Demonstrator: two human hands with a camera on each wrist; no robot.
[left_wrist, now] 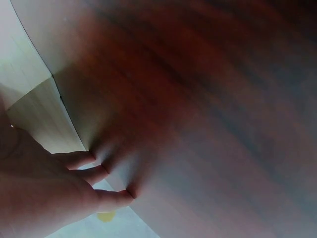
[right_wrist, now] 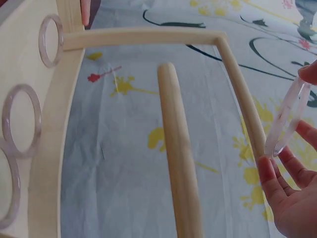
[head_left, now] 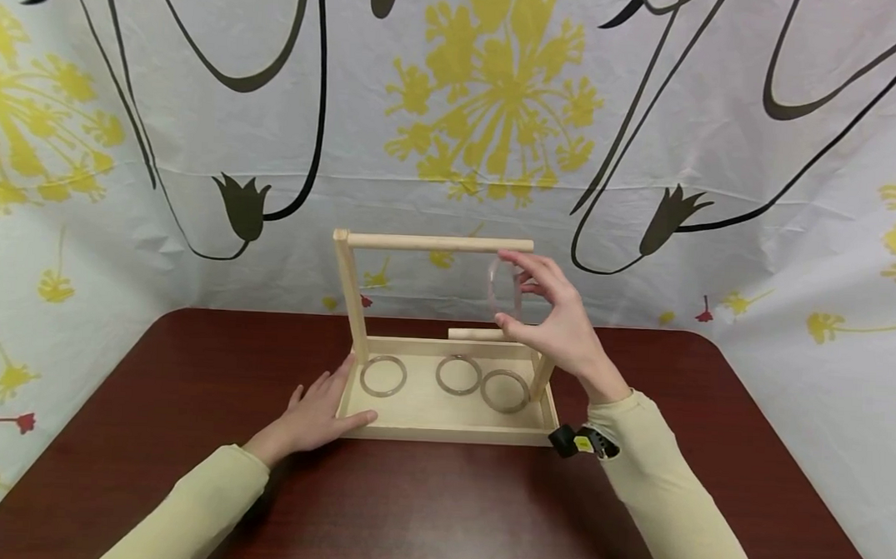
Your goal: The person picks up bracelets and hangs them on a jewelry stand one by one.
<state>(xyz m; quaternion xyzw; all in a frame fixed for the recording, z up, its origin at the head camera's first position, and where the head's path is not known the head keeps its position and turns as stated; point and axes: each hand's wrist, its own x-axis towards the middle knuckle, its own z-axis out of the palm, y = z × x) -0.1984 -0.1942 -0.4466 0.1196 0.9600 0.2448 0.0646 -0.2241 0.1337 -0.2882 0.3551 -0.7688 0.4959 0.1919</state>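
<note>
My right hand (head_left: 559, 322) pinches a clear bangle (head_left: 491, 285) between thumb and fingertips, close to the right end of the upper wooden rod (head_left: 434, 243). In the right wrist view the bangle (right_wrist: 284, 110) is tilted beside that rod's tip; whether it encircles the rod, I cannot tell. My left hand (head_left: 310, 424) rests against the left end of the wooden stand's tray (head_left: 441, 435), thumb over the front rim, fingers spread along the side. Three clear bangles lie flat inside: one at left (head_left: 383, 395), one in the middle (head_left: 457, 393), one at right (head_left: 504, 411).
A lower rod (right_wrist: 178, 148) juts out behind the tray, partly hidden by my right hand in the head view. The left post (head_left: 353, 300) bears the upper rod. Everything stands on a dark red-brown table (head_left: 438, 512), with a patterned cloth (head_left: 454, 146) behind.
</note>
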